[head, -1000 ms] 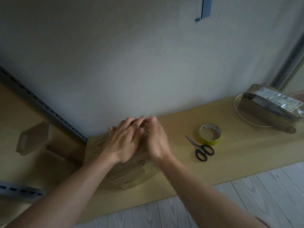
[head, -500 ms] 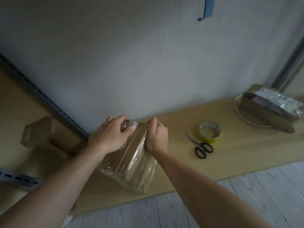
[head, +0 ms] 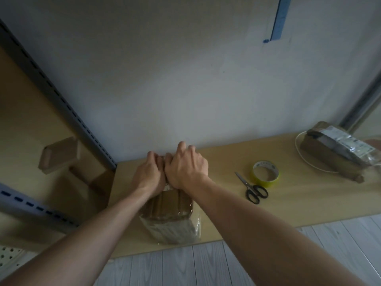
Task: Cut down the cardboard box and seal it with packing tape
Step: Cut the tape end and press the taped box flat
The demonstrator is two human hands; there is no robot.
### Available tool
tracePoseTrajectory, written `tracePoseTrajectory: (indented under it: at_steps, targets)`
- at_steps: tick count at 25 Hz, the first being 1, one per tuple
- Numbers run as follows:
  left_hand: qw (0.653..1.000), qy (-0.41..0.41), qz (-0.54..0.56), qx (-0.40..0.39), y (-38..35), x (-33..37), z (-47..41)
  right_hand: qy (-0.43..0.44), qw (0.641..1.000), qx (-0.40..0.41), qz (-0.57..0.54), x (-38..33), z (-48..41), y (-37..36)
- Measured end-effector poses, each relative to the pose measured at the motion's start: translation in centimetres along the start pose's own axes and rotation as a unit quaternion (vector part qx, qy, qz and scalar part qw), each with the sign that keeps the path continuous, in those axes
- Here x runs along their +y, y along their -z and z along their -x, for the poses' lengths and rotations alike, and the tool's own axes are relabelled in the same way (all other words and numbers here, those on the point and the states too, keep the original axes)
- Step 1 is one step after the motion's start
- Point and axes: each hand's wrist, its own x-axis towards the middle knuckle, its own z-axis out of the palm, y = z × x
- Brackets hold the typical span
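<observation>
Both hands press side by side on the far top end of the cardboard box (head: 171, 215): the left hand (head: 148, 176) curled over it, the right hand (head: 186, 169) flatter, fingers bent past its edge. The glossy box sits under them near the shelf (head: 288, 205) front. A hard shove could slide it off. The scissors (head: 252, 188) and tape roll (head: 266, 174) lie well to the right of the right hand.

Head view, down over shelf (head: 288, 205)
</observation>
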Motion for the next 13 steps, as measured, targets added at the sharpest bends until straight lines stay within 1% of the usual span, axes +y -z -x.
tracePoseTrajectory:
  at_steps: [5,8,9,11,12,13]
  targets:
    - [0.997,-0.042,-0.070,0.003,1.0,-0.2,-2.2,0.043,0.994,0.007,0.097,-1.0,-3.0,0.5]
    - [0.995,-0.058,-0.079,0.013,1.3,-0.2,-3.6,0.040,0.993,0.011,0.108,-1.4,-4.4,0.8]
    - [0.995,-0.056,-0.076,0.018,1.1,-0.3,-3.9,0.024,0.997,0.017,0.077,-1.4,-4.6,0.7]
    - [0.997,-0.022,-0.066,0.032,0.9,-0.5,-4.2,-0.028,0.998,0.031,-0.043,-0.6,-4.0,0.8]
    - [0.997,0.004,-0.061,0.038,0.9,-0.7,-4.4,-0.045,0.994,0.028,-0.101,0.0,-3.2,0.9]
    - [0.997,0.026,-0.052,0.043,1.1,-0.9,-4.3,-0.052,0.987,0.004,-0.150,0.7,-2.0,1.2]
